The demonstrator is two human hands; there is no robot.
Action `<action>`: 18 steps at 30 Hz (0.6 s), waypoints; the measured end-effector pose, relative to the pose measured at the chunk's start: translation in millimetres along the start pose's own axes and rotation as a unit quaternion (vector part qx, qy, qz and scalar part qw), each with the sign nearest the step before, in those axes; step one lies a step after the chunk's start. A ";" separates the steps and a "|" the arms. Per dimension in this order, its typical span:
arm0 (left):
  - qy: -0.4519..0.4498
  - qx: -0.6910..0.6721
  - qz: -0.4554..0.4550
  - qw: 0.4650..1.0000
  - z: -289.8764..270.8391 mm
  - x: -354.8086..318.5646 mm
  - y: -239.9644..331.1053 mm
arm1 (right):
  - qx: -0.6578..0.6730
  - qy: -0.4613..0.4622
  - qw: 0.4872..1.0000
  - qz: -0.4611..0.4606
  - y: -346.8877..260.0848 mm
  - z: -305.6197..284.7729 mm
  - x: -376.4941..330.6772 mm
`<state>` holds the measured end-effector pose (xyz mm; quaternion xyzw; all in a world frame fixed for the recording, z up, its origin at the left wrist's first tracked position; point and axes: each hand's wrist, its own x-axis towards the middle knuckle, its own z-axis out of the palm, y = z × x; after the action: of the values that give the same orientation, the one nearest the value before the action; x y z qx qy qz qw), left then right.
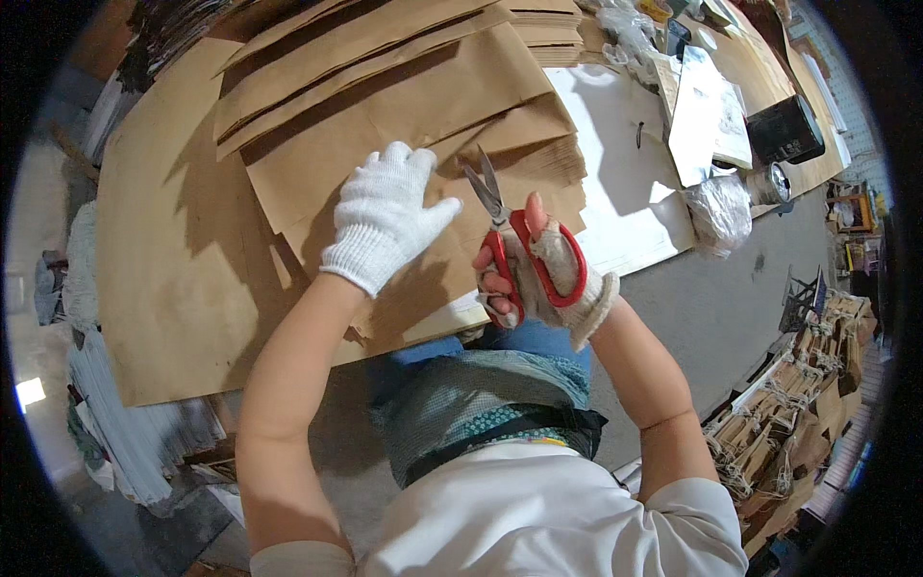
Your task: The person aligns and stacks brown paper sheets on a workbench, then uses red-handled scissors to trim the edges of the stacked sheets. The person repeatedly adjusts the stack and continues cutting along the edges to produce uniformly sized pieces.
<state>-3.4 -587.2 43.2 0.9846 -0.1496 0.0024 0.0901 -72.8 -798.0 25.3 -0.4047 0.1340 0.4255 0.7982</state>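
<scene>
My left hand (386, 213), in a white knit glove, rests spread on a stack of brown paper sheets (317, 183), its fingertips pointing away from me. My right hand (543, 264) wears a worn glove that leaves the fingers bare. It grips red-handled scissors (496, 207), whose blades point away and stand a little apart above the paper. The thumb sits in one handle loop and the fingers go through the other. Fanned layers of the paper (553, 163) show just beyond the scissors.
More folded brown paper (365, 58) lies at the back of the wooden table (135, 288). White sheets (625, 192) cover its right part. A black box (786, 130), a can (768, 183) and crumpled clear plastic (719, 213) stand near the right edge. Tied brown bundles (784, 413) sit on the floor at right.
</scene>
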 end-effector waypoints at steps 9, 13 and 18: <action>-0.015 -0.022 0.010 1.000 0.2 -1.3 -9.9 | -0.208 0.079 0.972 -0.071 -12.1 -58.2 -17.8; -0.006 -0.029 0.012 0.999 2.8 -1.2 -12.8 | -0.194 0.018 0.979 -0.057 -16.1 -56.3 -24.0; -0.016 0.003 0.000 1.000 -2.6 1.7 0.8 | -0.014 0.033 0.998 0.054 -4.7 -23.8 4.5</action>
<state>-2.0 -588.0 46.0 0.9849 -0.1510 -0.0127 0.0843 -63.2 -815.0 10.2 -0.4216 0.1764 0.4562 0.7636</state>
